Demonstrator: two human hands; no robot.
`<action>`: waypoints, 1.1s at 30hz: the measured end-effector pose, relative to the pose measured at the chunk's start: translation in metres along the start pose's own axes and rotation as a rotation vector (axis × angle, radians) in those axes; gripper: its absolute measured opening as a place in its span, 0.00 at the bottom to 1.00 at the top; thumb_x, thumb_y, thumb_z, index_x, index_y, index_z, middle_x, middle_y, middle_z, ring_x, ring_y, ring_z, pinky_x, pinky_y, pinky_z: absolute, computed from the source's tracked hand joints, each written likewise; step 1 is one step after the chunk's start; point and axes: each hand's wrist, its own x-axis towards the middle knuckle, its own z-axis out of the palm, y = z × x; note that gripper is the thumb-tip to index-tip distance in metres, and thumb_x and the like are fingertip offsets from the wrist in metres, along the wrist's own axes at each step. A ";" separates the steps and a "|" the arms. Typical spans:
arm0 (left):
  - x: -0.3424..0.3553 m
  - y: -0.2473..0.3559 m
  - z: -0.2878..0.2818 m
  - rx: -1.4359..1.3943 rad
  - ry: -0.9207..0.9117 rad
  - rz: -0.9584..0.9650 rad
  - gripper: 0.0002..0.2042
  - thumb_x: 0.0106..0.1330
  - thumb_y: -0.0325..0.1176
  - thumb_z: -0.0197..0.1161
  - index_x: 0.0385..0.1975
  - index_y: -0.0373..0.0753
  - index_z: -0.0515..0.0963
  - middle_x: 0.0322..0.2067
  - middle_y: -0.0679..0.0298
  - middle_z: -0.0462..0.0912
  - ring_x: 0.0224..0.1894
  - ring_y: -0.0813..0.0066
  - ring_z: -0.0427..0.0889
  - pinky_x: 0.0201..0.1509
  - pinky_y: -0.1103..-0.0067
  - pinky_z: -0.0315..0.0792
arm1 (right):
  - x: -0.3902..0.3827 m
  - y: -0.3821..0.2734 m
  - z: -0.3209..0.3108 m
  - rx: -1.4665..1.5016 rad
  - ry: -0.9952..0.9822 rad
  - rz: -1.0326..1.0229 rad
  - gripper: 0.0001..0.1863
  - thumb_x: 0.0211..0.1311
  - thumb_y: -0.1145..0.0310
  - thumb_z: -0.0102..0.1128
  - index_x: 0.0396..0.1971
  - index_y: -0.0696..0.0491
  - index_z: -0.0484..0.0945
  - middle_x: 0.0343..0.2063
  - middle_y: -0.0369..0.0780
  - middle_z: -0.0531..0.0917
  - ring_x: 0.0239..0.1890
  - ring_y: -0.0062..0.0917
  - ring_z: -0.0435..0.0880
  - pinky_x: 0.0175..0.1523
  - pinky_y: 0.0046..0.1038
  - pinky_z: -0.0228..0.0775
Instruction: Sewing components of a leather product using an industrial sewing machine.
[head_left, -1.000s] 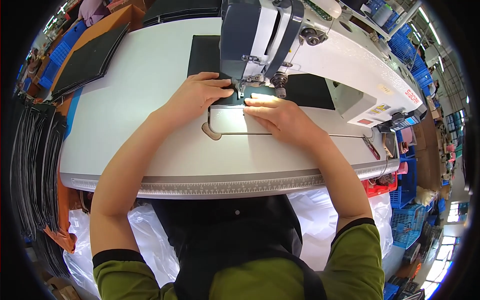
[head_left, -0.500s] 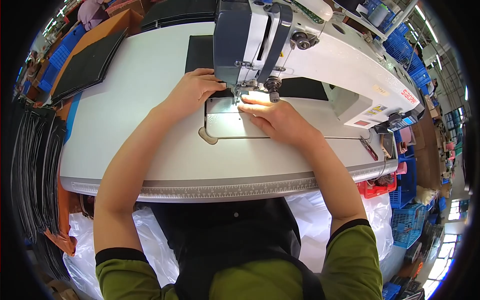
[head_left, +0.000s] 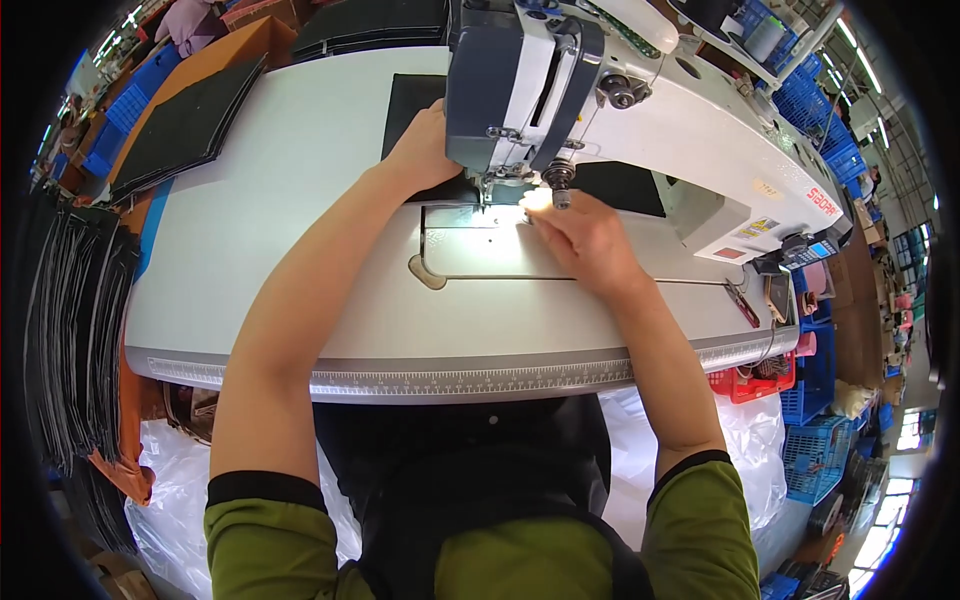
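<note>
The flat black piece (head_left: 635, 190) looks matt; cloth or leather, I can't tell. The sewing machine (head_left: 700, 130) wears glossy white paint, with shiny metal near its needle. The table (head_left: 220, 250) is smooth, its ruler strip (head_left: 480, 383) metallic. Near left, plastic sheeting (head_left: 180, 490) gleams, crinkled; far left, a carton (head_left: 240, 48) of matt cardboard.

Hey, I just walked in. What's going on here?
A person is working at a sewing machine with both bare hands. The left hand rests on a flat black piece, its fingertips hidden behind the machine's head. The right hand is in the bright light beside the needle area, by the piece's near edge; its exact grip is unclear. The piece lies under the machine's head on the white table.
</note>
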 end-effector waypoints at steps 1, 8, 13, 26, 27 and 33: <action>-0.001 0.004 -0.002 0.014 -0.021 0.021 0.08 0.59 0.26 0.63 0.38 0.38 0.81 0.43 0.59 0.84 0.42 0.56 0.78 0.49 0.69 0.73 | -0.002 0.005 -0.002 0.005 0.063 -0.010 0.13 0.58 0.80 0.66 0.44 0.56 0.86 0.24 0.39 0.75 0.23 0.29 0.68 0.31 0.28 0.63; -0.050 0.041 -0.065 0.011 -0.206 0.024 0.05 0.60 0.27 0.65 0.33 0.40 0.76 0.37 0.63 0.80 0.42 0.59 0.76 0.49 0.70 0.70 | -0.003 0.007 -0.015 0.028 0.136 0.153 0.11 0.57 0.76 0.67 0.42 0.57 0.84 0.40 0.41 0.86 0.38 0.33 0.83 0.43 0.28 0.74; -0.117 0.095 -0.127 -0.064 -0.328 -0.062 0.08 0.58 0.25 0.68 0.31 0.42 0.73 0.39 0.66 0.78 0.46 0.62 0.74 0.54 0.71 0.67 | -0.007 0.004 -0.021 -0.035 0.080 0.131 0.12 0.62 0.73 0.64 0.45 0.58 0.84 0.36 0.43 0.84 0.35 0.35 0.81 0.43 0.29 0.73; -0.157 0.141 -0.175 0.093 -0.479 -0.167 0.08 0.59 0.31 0.71 0.31 0.41 0.77 0.42 0.65 0.81 0.50 0.64 0.77 0.57 0.72 0.68 | 0.019 -0.032 -0.018 -0.384 -0.379 0.235 0.15 0.61 0.63 0.67 0.48 0.48 0.86 0.32 0.40 0.83 0.35 0.33 0.81 0.42 0.31 0.74; -0.149 0.142 -0.172 0.193 -0.540 -0.160 0.08 0.59 0.32 0.70 0.31 0.41 0.77 0.42 0.65 0.81 0.50 0.64 0.77 0.57 0.72 0.68 | 0.019 -0.030 -0.017 -0.366 -0.363 0.163 0.15 0.62 0.62 0.66 0.48 0.46 0.87 0.33 0.41 0.83 0.33 0.33 0.80 0.41 0.31 0.73; -0.094 0.129 -0.101 0.291 -0.512 0.008 0.16 0.63 0.43 0.68 0.43 0.39 0.78 0.50 0.62 0.80 0.57 0.64 0.77 0.61 0.71 0.68 | 0.010 -0.013 0.002 -0.348 -0.268 0.026 0.14 0.62 0.66 0.64 0.46 0.42 0.89 0.33 0.41 0.83 0.28 0.32 0.76 0.40 0.30 0.71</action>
